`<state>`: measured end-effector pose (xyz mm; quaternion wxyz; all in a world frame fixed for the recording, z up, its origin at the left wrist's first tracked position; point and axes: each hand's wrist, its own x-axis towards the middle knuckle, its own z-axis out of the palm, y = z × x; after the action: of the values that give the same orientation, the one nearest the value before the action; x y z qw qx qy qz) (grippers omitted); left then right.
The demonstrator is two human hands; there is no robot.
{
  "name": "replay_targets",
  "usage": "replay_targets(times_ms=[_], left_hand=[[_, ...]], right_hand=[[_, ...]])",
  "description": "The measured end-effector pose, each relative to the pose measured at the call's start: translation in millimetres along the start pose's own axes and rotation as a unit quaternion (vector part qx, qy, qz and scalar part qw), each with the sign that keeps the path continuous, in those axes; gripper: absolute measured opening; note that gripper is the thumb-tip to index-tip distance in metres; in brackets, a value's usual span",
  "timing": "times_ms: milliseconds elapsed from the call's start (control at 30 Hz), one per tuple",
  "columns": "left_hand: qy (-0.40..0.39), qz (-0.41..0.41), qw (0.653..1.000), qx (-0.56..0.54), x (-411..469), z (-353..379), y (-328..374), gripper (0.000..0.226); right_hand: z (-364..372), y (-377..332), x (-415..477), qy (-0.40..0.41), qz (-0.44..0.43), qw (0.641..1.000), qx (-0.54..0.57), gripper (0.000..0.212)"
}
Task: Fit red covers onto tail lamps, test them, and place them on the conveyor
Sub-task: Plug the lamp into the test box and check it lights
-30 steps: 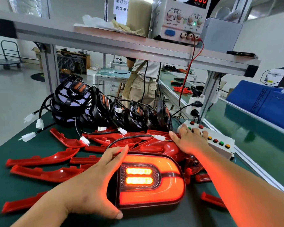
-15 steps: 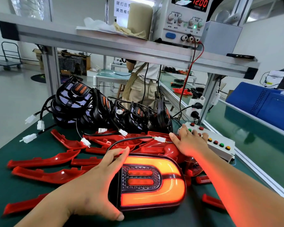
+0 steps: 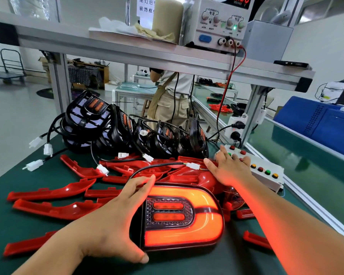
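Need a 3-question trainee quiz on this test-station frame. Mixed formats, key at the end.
1. True or false: the tail lamp shows a glowing U-shaped band.
2. The left hand grips the lamp at its: A) left side B) right side C) lit centre.
3. What does the right hand touch?
Key: 1 true; 2 A; 3 the button box.

CURRENT, VOLTAGE, ON and OFF are printed on the power supply (image 3: 220, 26); "尾灯后" and "装饰框" are read on the paper sign (image 3: 145, 4).
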<state>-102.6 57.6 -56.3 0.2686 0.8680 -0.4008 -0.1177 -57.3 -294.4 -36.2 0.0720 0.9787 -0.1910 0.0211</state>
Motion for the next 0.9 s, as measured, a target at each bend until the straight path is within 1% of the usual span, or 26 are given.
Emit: replay_targets(times_ms=[67, 167, 367, 433, 567, 600, 667, 733, 800, 900], left_hand=[[-0.019, 0.01, 1.0, 0.013, -2, -6, 1, 0.144], [-0.008, -0.001, 1.0, 0.004, -1, -5, 2, 0.146], [-0.012, -0.011, 1.0, -0.002, -1, -7, 5, 0.146], [-0.015, -0.014, 1.0, 0.004, -2, -7, 7, 0.146], [-0.036, -0.034, 0.998, 0.031, -3, -10, 14, 0.144], [-0.045, -0.038, 0.997, 0.042, -3, -11, 16, 0.145], [-0.052, -0.019, 0.997, 0.058, -5, -15, 19, 0.145], [-0.035, -0.001, 0.998, 0.045, -6, -21, 21, 0.137], [0.0, 0.001, 0.999, 0.041, -3, -29, 22, 0.121], [0.074, 0.002, 0.996, 0.059, 18, -41, 26, 0.094]], right_hand=[[0, 0, 0, -0.001, 0.001, 1.0, 0.0, 0.084], [1, 0, -1, -0.002, 0.001, 1.0, 0.006, 0.085], [-2, -1, -4, -0.017, 0.001, 0.999, 0.027, 0.083], [-6, -1, -6, -0.007, 0.005, 0.999, 0.051, 0.077], [-22, -8, -12, 0.079, -0.019, 0.993, 0.087, 0.05], [-27, -11, -14, 0.082, -0.033, 0.991, 0.101, 0.046], [-33, -19, -18, 0.053, -0.06, 0.991, 0.105, 0.046], [-34, -27, -19, 0.013, -0.079, 0.995, 0.057, 0.05], [-32, -32, -20, -0.006, -0.076, 0.997, 0.027, 0.053], [-29, -38, -19, -0.003, -0.059, 0.997, 0.052, 0.047]])
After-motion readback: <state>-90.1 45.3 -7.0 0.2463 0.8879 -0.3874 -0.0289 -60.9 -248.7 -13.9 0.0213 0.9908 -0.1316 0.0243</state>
